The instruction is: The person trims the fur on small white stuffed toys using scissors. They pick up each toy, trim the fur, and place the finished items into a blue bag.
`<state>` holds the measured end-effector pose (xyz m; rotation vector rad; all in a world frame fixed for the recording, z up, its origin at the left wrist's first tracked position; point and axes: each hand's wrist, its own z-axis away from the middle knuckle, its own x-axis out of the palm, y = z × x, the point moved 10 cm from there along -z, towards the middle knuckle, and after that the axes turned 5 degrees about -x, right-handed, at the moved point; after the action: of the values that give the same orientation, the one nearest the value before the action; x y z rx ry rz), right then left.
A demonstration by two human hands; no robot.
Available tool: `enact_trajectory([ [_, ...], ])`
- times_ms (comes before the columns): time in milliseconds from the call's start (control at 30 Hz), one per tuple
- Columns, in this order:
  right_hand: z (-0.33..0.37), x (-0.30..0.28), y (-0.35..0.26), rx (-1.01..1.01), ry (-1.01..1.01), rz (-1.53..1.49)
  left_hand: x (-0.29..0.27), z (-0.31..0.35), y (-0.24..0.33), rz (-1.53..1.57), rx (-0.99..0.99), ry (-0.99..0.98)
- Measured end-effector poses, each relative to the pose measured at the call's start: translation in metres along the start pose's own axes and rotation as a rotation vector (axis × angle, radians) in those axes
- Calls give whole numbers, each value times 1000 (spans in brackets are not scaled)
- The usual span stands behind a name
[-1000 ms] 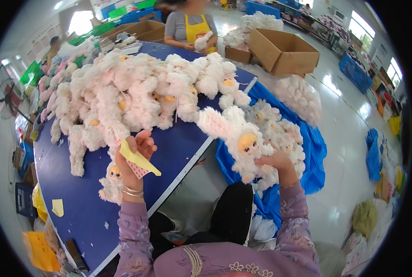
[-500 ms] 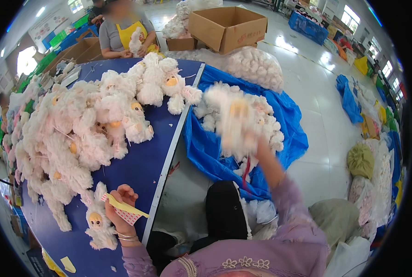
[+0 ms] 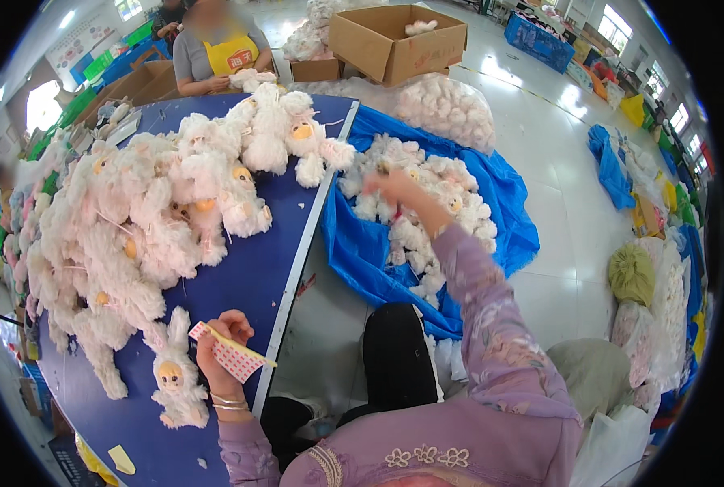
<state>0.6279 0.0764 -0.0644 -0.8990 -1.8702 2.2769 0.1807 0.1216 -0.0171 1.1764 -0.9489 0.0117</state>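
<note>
- Fingers (image 3: 234, 321) of my left hand (image 3: 216, 353) pinch a patterned sheet (image 3: 236, 361) above the surface (image 3: 236, 276), beside a fluffy doll (image 3: 175, 390).
- My right hand (image 3: 394, 188) is blurred over more dolls (image 3: 477, 223) in the blue sack (image 3: 514, 213); I cannot tell whether it is wide or narrow.
- I judge this step as setting a doll down; the next move calls for lifting clear.
- Against half a second ago, my right hand reaches farther, with no doll evident in it.

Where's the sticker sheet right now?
In the head view, left of centre and low, the sticker sheet is in the left hand, near the blue table's right edge, just right of the single plush doll.
</note>
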Motion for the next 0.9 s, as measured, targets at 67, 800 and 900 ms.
enact_trajectory([
  [67,49,45,44,114,-87,-169,-1,2,-4,3,-29,23],
  [800,216,108,-6,-79,-95,-248,-207,437,233,-684,582,1202],
  [900,217,112,-5,-136,-109,-247,-293,486,280,-864,379,1316],
])
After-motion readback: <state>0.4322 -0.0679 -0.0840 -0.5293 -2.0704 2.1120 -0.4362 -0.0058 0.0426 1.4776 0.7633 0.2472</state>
